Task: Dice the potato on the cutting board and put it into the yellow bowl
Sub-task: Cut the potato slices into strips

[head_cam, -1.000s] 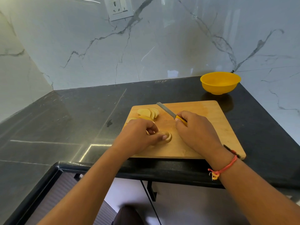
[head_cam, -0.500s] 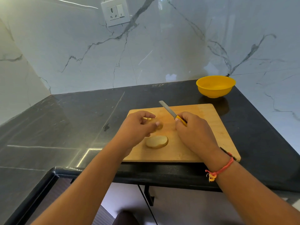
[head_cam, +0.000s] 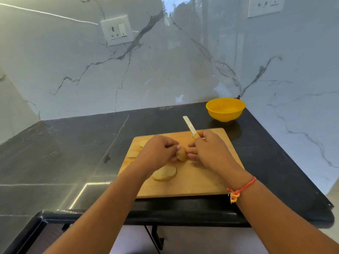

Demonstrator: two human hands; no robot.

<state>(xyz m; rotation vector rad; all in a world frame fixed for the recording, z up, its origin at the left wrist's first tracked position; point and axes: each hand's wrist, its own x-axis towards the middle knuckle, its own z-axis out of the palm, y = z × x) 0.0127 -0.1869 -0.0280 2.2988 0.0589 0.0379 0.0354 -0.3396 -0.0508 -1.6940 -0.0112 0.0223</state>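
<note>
Potato [head_cam: 182,154] chunk sits mid-board [head_cam: 201,184], pinched in the left hand [head_cam: 157,153]; slices [head_cam: 164,173] lie at 6 and 9 o'clock of it. Right hand [head_cam: 207,151] grips the knife [head_cam: 189,126], blade aimed at 11 o'clock. Best to lay the chunk flat side down before cutting. Bowl [head_cam: 225,109] stands at 1 o'clock, well apart, with open counter [head_cam: 91,143] between.

one head-worn view looks forward and down, close over the cutting board [head_cam: 192,182] against the wall.
</note>
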